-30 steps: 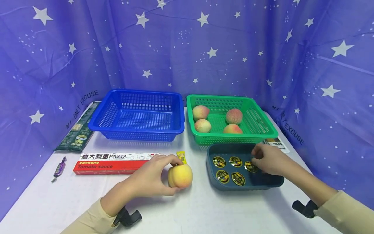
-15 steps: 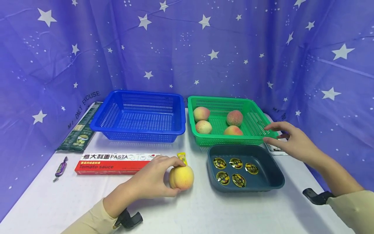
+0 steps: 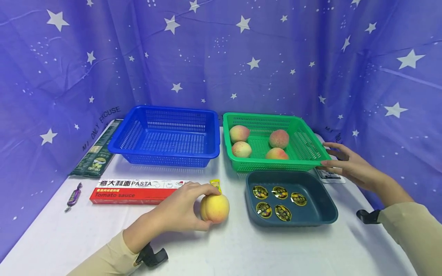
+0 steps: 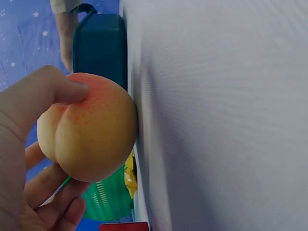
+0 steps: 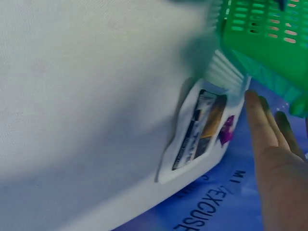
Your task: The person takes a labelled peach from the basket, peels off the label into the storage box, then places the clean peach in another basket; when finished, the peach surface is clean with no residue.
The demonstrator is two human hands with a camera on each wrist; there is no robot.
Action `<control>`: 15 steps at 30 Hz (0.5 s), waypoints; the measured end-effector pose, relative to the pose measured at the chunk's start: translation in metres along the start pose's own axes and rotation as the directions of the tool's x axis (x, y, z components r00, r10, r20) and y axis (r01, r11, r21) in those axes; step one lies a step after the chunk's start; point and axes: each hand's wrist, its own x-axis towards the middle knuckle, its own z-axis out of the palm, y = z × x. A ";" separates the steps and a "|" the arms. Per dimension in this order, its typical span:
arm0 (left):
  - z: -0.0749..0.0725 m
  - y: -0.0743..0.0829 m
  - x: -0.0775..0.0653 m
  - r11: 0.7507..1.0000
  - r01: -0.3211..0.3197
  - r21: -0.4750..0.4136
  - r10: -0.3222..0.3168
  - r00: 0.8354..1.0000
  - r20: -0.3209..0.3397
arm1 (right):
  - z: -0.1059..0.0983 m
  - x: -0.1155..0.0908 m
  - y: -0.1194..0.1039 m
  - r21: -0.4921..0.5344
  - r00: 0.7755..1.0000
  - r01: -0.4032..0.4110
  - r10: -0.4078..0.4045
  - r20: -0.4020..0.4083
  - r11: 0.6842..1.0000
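Note:
My left hand (image 3: 179, 211) grips a yellow peach (image 3: 216, 209) with a pink blush, thumb on one side and fingertips on the other. In the left wrist view the peach (image 4: 98, 132) sits right at the white table's surface. At the right end of the green basket (image 3: 272, 165) is my right hand (image 3: 360, 170), its fingertips at the rim's front corner and nothing held. The right wrist view shows that hand's fingers (image 5: 262, 120) reaching out straight beside the basket. Several peaches lie in the basket, among them a reddish one (image 3: 279, 138).
A blue basket (image 3: 165, 160) stands back left. The dark teal bin (image 3: 328, 207) with round black-and-gold stickers is front right. Around them lie a red pasta box (image 3: 127, 195), green packet (image 3: 96, 153), purple candy (image 3: 73, 197), yellow packet (image 3: 215, 184) and flat white packet (image 5: 197, 132).
My right hand has left the dark teal bin, moving up and right to the green basket's right end. The left hand and its peach have stayed in place.

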 end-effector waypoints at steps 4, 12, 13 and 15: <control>-0.002 0.000 0.003 1.000 0.002 0.004 -0.002 1.000 0.016 | -0.001 0.003 0.011 0.242 0.999 0.032 -0.041 0.032 0.970; -0.014 0.006 0.020 0.997 -0.063 -0.050 0.066 0.996 0.063 | 0.001 0.007 0.013 0.363 0.999 0.009 -0.023 0.034 0.932; -0.018 0.010 0.024 0.995 -0.065 -0.077 0.071 0.995 0.069 | 0.001 0.008 0.013 0.366 0.999 0.006 -0.020 0.035 0.930; -0.027 0.017 0.034 0.988 -0.080 -0.132 0.090 0.994 0.069 | 0.002 0.009 0.014 0.371 0.999 0.007 -0.021 0.034 0.928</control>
